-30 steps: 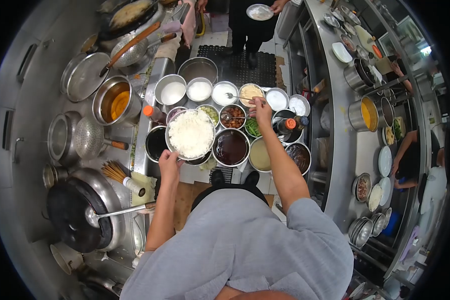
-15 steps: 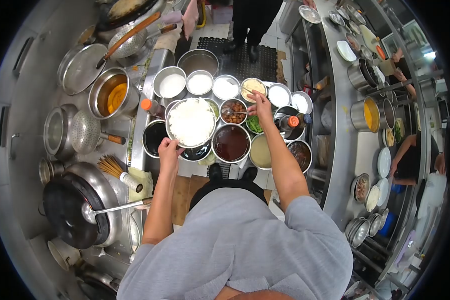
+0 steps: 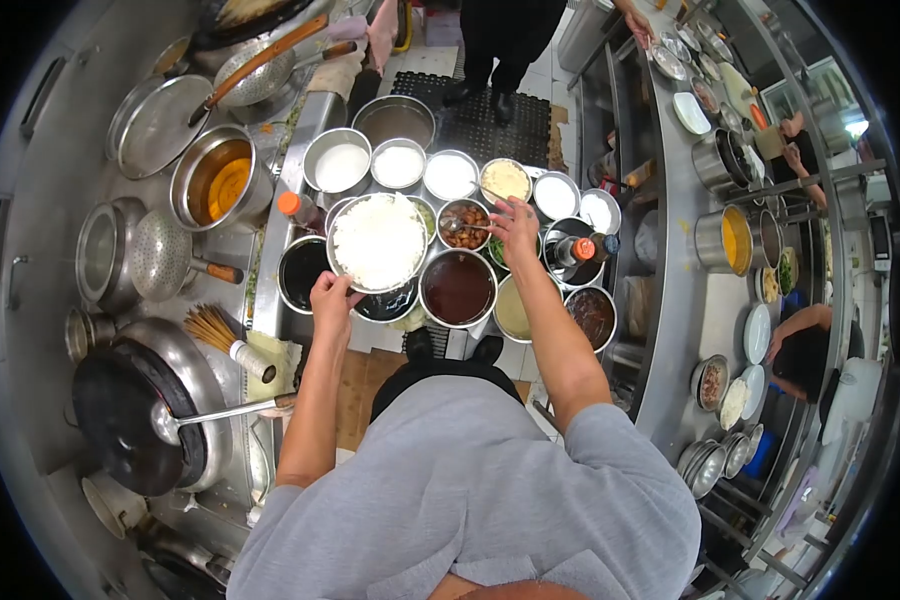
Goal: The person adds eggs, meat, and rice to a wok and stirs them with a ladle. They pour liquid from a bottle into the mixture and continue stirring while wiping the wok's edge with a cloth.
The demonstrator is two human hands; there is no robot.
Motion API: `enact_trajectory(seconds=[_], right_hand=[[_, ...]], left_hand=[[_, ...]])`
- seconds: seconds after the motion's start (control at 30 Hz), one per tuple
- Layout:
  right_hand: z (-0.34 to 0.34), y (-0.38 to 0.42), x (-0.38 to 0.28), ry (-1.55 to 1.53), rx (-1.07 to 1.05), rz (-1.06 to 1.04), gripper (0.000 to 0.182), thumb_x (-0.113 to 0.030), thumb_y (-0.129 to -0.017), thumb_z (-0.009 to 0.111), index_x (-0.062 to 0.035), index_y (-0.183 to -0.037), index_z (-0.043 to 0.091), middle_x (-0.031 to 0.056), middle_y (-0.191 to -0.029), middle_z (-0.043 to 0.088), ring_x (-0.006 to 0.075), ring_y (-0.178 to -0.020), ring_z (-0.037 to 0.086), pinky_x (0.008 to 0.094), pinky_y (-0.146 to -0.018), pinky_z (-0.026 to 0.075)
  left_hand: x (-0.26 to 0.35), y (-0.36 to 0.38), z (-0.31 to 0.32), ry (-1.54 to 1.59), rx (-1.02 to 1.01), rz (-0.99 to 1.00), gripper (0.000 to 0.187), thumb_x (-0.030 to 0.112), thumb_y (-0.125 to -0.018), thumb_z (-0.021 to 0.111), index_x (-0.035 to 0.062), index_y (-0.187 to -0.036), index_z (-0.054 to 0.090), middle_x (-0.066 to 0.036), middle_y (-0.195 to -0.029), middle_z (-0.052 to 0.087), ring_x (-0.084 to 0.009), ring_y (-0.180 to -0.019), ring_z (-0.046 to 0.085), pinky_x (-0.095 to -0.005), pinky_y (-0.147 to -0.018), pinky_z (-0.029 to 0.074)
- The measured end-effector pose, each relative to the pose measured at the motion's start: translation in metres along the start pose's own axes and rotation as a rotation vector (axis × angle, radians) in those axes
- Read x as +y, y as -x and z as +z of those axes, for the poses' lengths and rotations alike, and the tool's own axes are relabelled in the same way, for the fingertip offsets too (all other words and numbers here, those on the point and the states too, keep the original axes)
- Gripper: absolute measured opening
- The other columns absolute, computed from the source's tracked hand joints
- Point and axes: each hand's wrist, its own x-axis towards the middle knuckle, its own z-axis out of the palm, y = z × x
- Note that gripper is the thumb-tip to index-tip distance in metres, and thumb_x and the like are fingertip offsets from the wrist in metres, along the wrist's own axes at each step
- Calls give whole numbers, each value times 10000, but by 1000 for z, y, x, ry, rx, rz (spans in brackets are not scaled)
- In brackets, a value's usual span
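My left hand (image 3: 332, 305) grips the near rim of a round metal bowl (image 3: 342, 278) heaped with white food that looks like cooked rice (image 3: 378, 240). The bowl is held over the pots of sauces. Fingers of my right hand (image 3: 515, 232) are closed at the handle of a metal spoon (image 3: 475, 226), whose head lies in a pot of brown diced pieces (image 3: 460, 238). Just beyond that hand is a pot of pale yellow mince (image 3: 506, 180). Chopped greens (image 3: 497, 250) are partly hidden under the hand.
Pots of white powder (image 3: 451, 175), dark red sauce (image 3: 458, 287) and black liquid (image 3: 307, 272) surround my hands. Orange-capped bottles (image 3: 582, 250) stand among them. At left are a wok (image 3: 135, 420) with a ladle (image 3: 215, 414) and an oil pot (image 3: 220, 190). A person (image 3: 510, 45) stands ahead.
My right hand has moved slightly nearer, from beside the pale yellow mince to the brown diced pieces. My left hand still holds the bowl. The whole view has shifted slightly left.
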Motion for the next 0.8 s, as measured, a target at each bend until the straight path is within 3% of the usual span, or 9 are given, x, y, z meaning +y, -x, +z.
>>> enact_trajectory(seconds=[0.13, 0.43, 0.8], right_hand=[[-5, 0, 4, 50, -80, -16, 360, -276, -1053, 460, -10, -1296, 459, 205, -1144, 637, 238, -713, 675, 348, -530, 570], [-29, -10, 19, -193, -54, 179, 305, -238, -1053, 428, -63, -1296, 483, 153, -1153, 664, 210, -810, 664, 341, -671, 567], [-31, -2, 3, -88, -70, 73, 320, -269, -1058, 457, -49, -1288, 476, 146, -1147, 662, 212, -766, 665, 337, -592, 553]], left_hand=[[1, -1, -1, 2, 5, 0, 216, 22, -901, 597, 96, -753, 458, -31, -829, 586, -132, -782, 626, -365, -763, 614], [-1, -10, -3, -17, 11, 17, 195, 26, -919, 579, 93, -771, 471, -55, -865, 619, -163, -796, 663, -365, -742, 627], [1, -10, -8, -5, 35, 7, 185, 23, -915, 580, 95, -783, 473, -49, -856, 607, -158, -782, 657, -372, -749, 626]])
